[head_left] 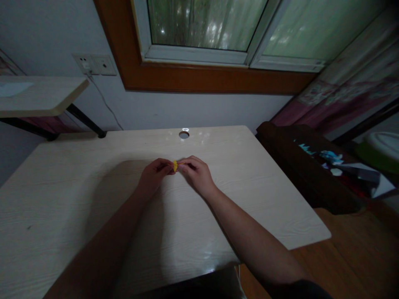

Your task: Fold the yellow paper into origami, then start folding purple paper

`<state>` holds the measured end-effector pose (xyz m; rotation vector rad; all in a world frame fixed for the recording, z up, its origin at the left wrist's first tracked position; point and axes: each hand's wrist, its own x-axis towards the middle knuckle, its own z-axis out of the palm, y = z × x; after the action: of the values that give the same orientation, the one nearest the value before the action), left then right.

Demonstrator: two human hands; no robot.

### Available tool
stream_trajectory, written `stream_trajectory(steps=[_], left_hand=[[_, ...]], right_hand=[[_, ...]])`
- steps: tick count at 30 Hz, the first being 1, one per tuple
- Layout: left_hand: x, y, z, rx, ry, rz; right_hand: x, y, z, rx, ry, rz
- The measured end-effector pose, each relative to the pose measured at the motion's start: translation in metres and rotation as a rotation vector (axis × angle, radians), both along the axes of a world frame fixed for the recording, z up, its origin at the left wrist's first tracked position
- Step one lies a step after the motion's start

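Between my two hands, just above the middle of the desk [199,216], is a small yellow piece [175,165] with thin orange-red parts reaching out to both sides. It is too small for me to tell its kind. My left hand [155,174] pinches its left side, fingers closed. On the other side, my right hand [196,172] is closed on the right end between thumb and fingertips. The fingers hide part of the piece. Both forearms come up from the lower edge of the view.
A round cable hole [184,135] lies beyond my hands. At the left a raised shelf [40,97] stands on black legs, near a wall socket [93,64] with a cord. Right of the desk is a dark brown piece of furniture [280,145] with mixed items on it.
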<state>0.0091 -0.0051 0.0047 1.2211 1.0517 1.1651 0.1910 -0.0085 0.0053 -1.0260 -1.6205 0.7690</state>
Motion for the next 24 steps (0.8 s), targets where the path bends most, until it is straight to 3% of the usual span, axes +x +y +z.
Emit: stream_trajectory(steps=[10, 17, 24], left_hand=[[-0.0017, -0.001, 0.0016, 0.015, 0.065, 0.014], [-0.001, -0.0015, 0.004, 0.041, 0.107, 0.016], [-0.0028, -0.001, 0.0033, 0.286, 0.194, 0.037]], right_hand=[[-0.0015, -0.0001, -0.0008, -0.097, 0.09, -0.005], [-0.0032, 0.0033, -0.0072, -0.379, 0.352, 0.098], [-0.0023, 0.0087, -0.0064, -0.539, 0.551, 0.166]])
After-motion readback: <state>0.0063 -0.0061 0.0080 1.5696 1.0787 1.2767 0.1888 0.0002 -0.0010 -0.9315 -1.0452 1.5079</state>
